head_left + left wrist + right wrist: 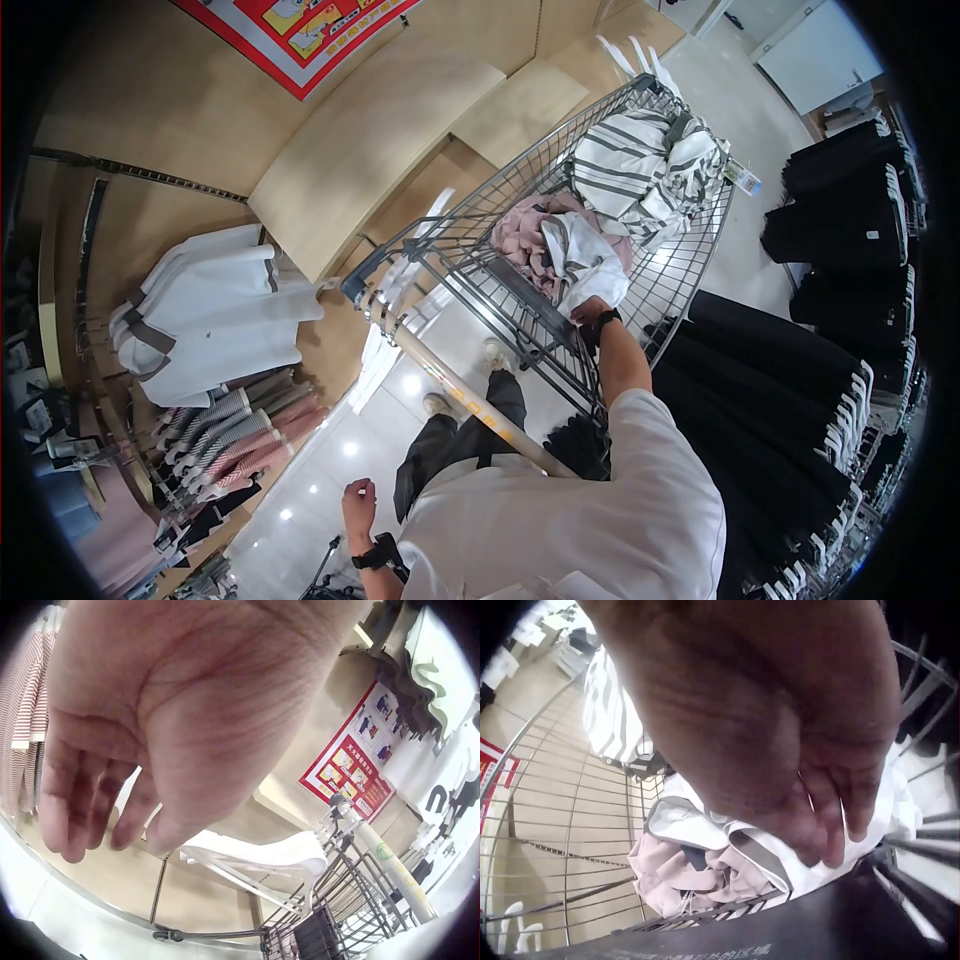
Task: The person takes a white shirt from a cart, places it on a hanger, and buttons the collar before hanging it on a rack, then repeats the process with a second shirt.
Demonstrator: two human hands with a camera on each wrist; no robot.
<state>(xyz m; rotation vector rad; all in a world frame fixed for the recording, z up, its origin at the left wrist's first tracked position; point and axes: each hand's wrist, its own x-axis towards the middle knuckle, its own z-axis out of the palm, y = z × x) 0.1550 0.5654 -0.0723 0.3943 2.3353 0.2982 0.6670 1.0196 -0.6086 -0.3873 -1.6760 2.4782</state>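
My right hand (590, 312) reaches into the metal cart (690, 290) and touches a white garment with grey trim (585, 255); in the right wrist view the fingers of this hand (832, 817) lie against the white cloth (810, 862), their tips partly hidden. A pink garment (520, 225) lies beside it, and a striped black-and-white one (620, 165) lies farther forward in the cart. My left hand (359, 508) hangs low beside my body, away from the cart, holding nothing; in the left wrist view its fingers (97, 802) are loosely bent.
White hangers (400, 280) hang at the cart's handle end, by the pale handle bar (470, 400). White polo shirts (220, 310) and striped clothes (235, 430) hang at the left. Black garments on white hangers (760, 400) line the right. A wooden shelf (370, 150) stands ahead.
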